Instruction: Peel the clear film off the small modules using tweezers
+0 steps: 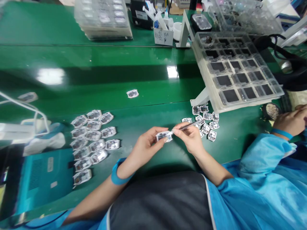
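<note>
My left hand (150,142) pinches a small white-rimmed watch-like housing (164,136) between thumb and fingers, over the green bench. My right hand (192,137) is closed round slim metal tweezers (188,125), their shaft pointing up and to the right. Its fingertips meet the housing's right edge; what the tips touch there is too small to make out. Right of my right hand lies a group of smaller white housings (205,128). Farther left, rows of similar shiny housings (93,135) lie on the bench, and a single housing (132,93) sits ahead of my hands.
Clear compartment trays (240,76) are stacked on a raised stand at right. Another tray stack (103,19) and a box of syringes and bottles (163,36) stand at the back. A teal device (45,179) lies at left. A co-worker's hand (289,123) is at far right.
</note>
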A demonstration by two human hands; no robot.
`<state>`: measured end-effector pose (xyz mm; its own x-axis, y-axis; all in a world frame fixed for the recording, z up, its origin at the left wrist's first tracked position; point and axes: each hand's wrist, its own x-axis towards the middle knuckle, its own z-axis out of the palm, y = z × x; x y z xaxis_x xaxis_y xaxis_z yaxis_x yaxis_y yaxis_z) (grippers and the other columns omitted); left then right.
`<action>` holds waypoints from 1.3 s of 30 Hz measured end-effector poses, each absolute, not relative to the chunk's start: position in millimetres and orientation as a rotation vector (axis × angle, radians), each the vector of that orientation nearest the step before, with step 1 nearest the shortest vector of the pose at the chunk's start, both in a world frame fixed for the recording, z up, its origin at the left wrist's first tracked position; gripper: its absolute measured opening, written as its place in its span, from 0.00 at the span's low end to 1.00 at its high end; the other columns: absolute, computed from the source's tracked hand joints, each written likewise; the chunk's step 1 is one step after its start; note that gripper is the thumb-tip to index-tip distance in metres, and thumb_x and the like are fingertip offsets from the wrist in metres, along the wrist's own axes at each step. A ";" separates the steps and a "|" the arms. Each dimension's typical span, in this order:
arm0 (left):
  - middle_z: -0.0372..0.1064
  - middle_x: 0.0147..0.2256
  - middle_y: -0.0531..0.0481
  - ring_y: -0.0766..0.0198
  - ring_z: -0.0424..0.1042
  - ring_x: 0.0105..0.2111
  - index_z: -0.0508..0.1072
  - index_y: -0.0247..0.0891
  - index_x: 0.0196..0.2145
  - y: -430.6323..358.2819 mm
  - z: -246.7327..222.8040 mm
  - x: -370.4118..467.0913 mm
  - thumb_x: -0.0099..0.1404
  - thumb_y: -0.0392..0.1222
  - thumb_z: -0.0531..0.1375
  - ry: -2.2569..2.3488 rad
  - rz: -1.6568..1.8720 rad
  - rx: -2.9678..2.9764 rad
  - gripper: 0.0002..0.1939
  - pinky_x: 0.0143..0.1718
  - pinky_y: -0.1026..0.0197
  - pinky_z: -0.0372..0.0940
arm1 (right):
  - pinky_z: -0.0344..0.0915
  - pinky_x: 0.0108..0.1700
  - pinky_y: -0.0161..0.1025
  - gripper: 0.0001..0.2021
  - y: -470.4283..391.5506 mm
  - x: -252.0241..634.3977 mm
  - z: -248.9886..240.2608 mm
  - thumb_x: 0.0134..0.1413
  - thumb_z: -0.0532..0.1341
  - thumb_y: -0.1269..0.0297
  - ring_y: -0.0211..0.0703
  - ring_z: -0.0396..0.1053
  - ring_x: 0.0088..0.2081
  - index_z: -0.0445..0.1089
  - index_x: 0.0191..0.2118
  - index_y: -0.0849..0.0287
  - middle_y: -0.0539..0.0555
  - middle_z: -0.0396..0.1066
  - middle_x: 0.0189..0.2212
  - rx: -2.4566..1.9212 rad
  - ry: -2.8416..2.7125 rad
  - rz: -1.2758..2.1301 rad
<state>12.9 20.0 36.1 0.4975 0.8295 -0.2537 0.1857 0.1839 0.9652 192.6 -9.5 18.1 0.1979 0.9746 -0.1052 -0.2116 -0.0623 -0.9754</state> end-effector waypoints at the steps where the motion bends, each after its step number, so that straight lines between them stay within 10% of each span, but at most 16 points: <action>1: 0.77 0.41 0.43 0.60 0.73 0.36 0.72 0.34 0.48 19.9 36.2 12.9 0.63 0.45 0.63 0.988 0.575 1.342 0.18 0.37 0.60 0.66 | 0.70 0.37 0.39 0.12 -9.4 192.4 18.4 0.44 0.73 0.54 0.40 0.73 0.31 0.77 0.30 0.55 0.50 0.77 0.27 -1.215 -0.864 1.197; 39: 0.76 0.38 0.46 0.62 0.72 0.33 0.72 0.34 0.49 19.9 42.9 14.8 0.62 0.46 0.65 1.011 0.584 1.283 0.20 0.35 0.62 0.65 | 0.70 0.41 0.41 0.07 -13.2 195.2 21.4 0.51 0.70 0.59 0.42 0.74 0.35 0.76 0.33 0.54 0.51 0.77 0.31 -1.227 -1.046 1.033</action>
<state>14.8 19.9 42.9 0.4731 0.8334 -0.2857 0.1697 0.2320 0.9578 195.2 -13.2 21.4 0.2119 0.9759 0.0522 -0.0401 0.0621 -0.9973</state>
